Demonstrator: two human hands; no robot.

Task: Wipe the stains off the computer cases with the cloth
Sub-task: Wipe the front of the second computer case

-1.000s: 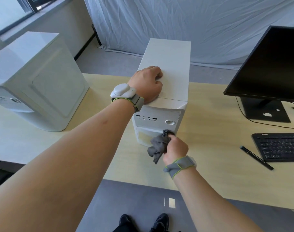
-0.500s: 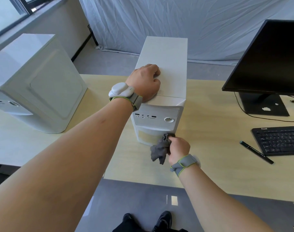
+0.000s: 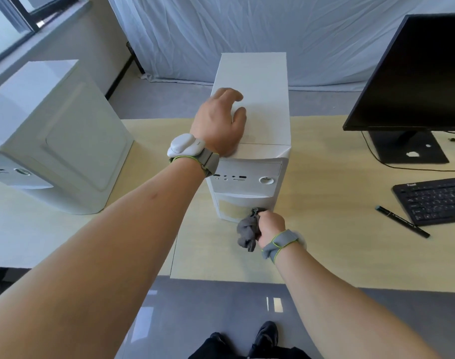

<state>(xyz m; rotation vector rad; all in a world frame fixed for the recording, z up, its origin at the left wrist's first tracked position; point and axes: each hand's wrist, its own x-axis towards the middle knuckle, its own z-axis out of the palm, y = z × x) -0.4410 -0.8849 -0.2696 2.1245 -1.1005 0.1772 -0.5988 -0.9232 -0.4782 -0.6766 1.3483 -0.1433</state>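
A white computer case [image 3: 262, 99] stands upright on the desk in the middle, its front panel facing me. My left hand [image 3: 220, 123] rests palm-down on its top near the front left corner, fingers relaxed. My right hand [image 3: 270, 225] grips a crumpled grey cloth [image 3: 248, 230] and presses it against the bottom right of the front panel. A second white computer case [image 3: 58, 141] stands to the left on the desk, untouched.
A black monitor [image 3: 418, 73] on its stand is at the right, with a black keyboard [image 3: 436, 199] and a black pen [image 3: 401, 221] in front of it. The light wooden desk [image 3: 325, 229] ends just below my right wrist. A white sheet hangs behind.
My right hand with the cloth has slid down the front panel toward its bottom edge. My left hand stays on the case's top.
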